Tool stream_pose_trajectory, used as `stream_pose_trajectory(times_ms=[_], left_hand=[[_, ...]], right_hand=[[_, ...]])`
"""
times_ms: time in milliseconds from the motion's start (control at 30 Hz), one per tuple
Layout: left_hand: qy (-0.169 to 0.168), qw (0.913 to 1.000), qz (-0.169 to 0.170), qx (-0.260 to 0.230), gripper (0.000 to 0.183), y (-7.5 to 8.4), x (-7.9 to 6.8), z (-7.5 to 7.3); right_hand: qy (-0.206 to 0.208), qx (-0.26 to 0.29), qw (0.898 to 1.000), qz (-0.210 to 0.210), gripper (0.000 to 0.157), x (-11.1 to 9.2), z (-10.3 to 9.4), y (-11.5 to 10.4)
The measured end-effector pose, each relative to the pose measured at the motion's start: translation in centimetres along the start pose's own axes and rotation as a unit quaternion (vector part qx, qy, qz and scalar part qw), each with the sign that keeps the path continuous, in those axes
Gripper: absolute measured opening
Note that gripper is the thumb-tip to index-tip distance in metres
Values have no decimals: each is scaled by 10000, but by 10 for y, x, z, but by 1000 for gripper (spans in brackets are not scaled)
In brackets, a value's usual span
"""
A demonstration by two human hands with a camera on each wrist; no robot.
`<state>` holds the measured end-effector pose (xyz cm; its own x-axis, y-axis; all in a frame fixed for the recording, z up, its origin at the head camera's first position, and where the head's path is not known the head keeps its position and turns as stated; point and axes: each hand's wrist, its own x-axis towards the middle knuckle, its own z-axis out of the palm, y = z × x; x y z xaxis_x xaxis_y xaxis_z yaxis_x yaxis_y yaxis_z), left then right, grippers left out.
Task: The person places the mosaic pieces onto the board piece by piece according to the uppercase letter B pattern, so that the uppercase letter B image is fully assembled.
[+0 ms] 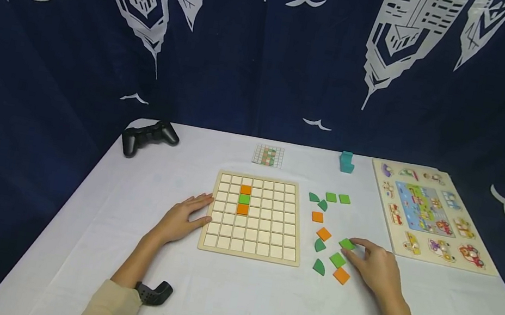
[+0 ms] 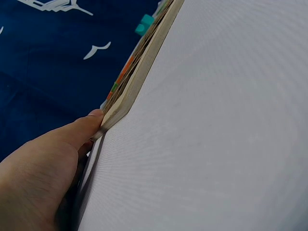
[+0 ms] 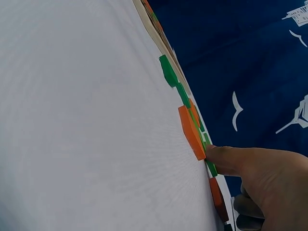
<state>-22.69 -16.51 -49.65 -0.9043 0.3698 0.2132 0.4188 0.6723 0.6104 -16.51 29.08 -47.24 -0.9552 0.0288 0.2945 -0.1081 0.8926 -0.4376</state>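
Note:
A wooden grid board [image 1: 264,236] lies on the white table, with an orange, a green and another orange tile stacked in one column. My left hand [image 1: 178,223] rests against the board's left edge, fingers extended; the left wrist view shows its thumb [image 2: 86,127] at the board's corner. To the right of the board, my right hand [image 1: 378,268] pinches a light green square tile [image 1: 346,243] between thumb and index finger. Around it lie another green square [image 1: 337,259], an orange square [image 1: 341,275] and dark green quarter-round pieces [image 1: 319,267].
A small pattern card [image 1: 268,156] lies behind the board. Further back are a black game controller [image 1: 150,137] on the left and a teal block [image 1: 346,162] on the right. A picture puzzle board [image 1: 436,247] covers the right side. More loose tiles lie beside the grid.

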Motion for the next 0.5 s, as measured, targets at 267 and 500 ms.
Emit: stream_pose_trajectory(times_ms=[267, 500], left_hand=[[2, 10000, 33, -7, 56, 0, 0, 1], [-8, 10000, 40, -11, 55, 3, 0, -1]], right_hand=[[32, 221, 9997, -112, 27, 1, -3, -6], [-63, 553, 9962, -670, 29, 10, 4, -29]])
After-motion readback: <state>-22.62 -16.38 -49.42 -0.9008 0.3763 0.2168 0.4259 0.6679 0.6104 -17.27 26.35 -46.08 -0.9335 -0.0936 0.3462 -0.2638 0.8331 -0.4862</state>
